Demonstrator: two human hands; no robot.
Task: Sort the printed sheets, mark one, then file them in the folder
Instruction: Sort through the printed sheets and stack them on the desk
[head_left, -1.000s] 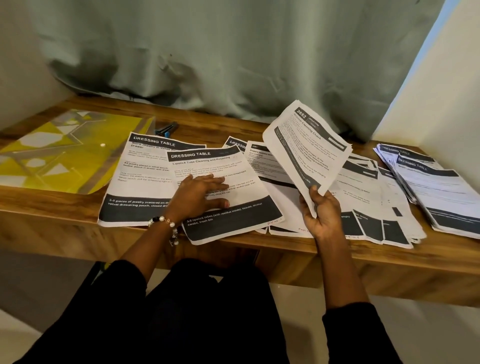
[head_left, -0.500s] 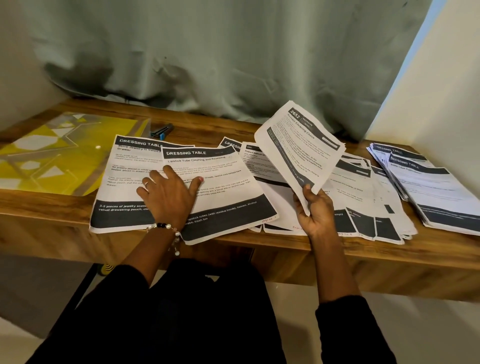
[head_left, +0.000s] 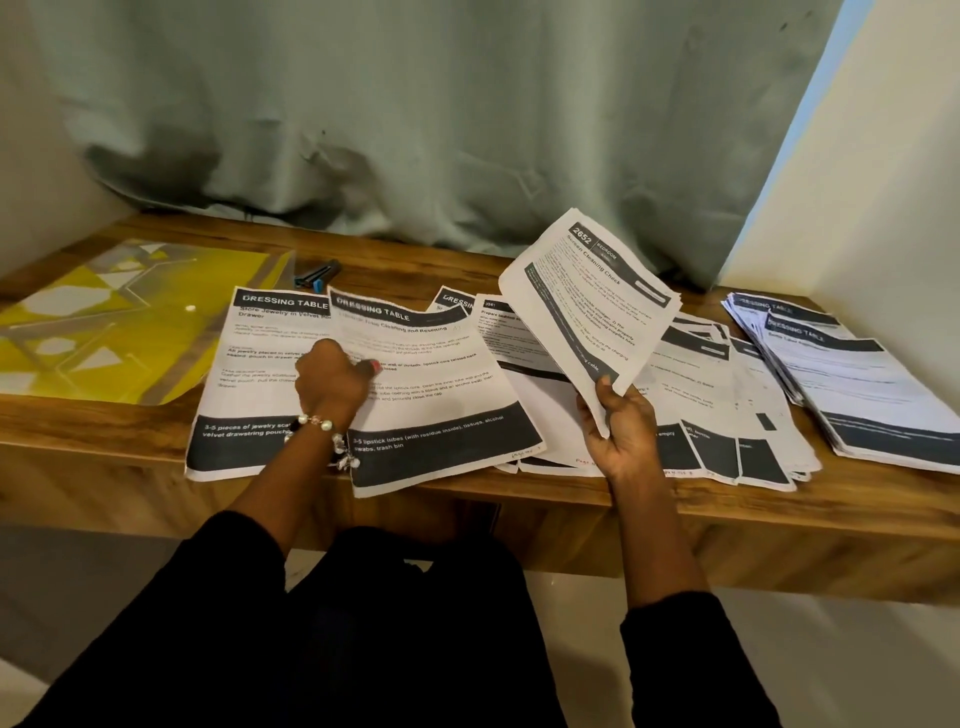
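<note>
Wooden desk (head_left: 571, 525) under the head camera, with printed sheets spread across it in front of a grey-green curtain (head_left: 415, 130). The left hand (head_left: 332, 382) has its fingers curled on the left edge of the lipstick sheet (head_left: 441, 410), whose top corner lifts and curls (it seems to pinch that edge, though the fingertips are hidden). That sheet overlaps the jewelry sheet (head_left: 249, 374) lying flat beside it. The right hand (head_left: 621, 426) grips the bottom corner of a raised bundle of sheets (head_left: 592, 306), thumb on the front, held tilted above the fanned sheets (head_left: 727, 410). Further right lies a stack of sheets (head_left: 857, 384). The yellow folder (head_left: 119, 322) lies closed at the far left, with a marker (head_left: 317, 274) just beside its far corner. A beaded bracelet (head_left: 319, 423) circles the left wrist.
</note>
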